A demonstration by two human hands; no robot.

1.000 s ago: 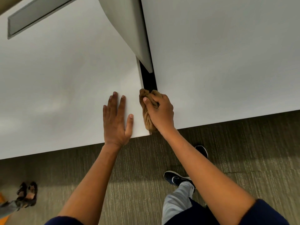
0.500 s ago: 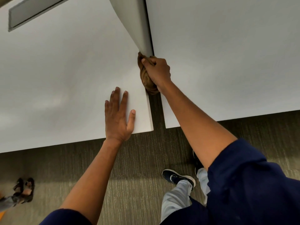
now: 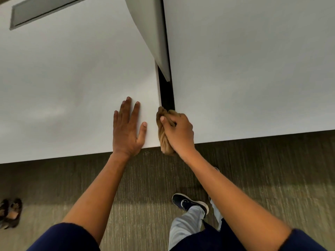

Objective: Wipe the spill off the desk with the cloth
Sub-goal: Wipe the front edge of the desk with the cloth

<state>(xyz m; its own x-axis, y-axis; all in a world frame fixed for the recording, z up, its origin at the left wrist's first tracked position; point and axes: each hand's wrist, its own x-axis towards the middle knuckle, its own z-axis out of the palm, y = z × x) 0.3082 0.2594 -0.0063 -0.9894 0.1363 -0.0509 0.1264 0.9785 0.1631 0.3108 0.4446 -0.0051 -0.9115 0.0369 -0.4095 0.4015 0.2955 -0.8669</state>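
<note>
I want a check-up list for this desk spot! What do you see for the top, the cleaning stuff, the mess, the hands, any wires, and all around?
Surface: two white desk tops, left desk and right desk, with a dark gap between them; no spill can be made out.
Job's things: brown cloth, bunched, at the near end of the gap.
Clutter: nothing seen on the desks.
Grippers: left hand lies flat on the left desk; right hand grips the cloth.
Cables: nothing seen; a grey slot is set in the left desk.
Surroundings: grey divider panel, carpet floor, the person's dark shoe, another person's sandalled feet.
</note>
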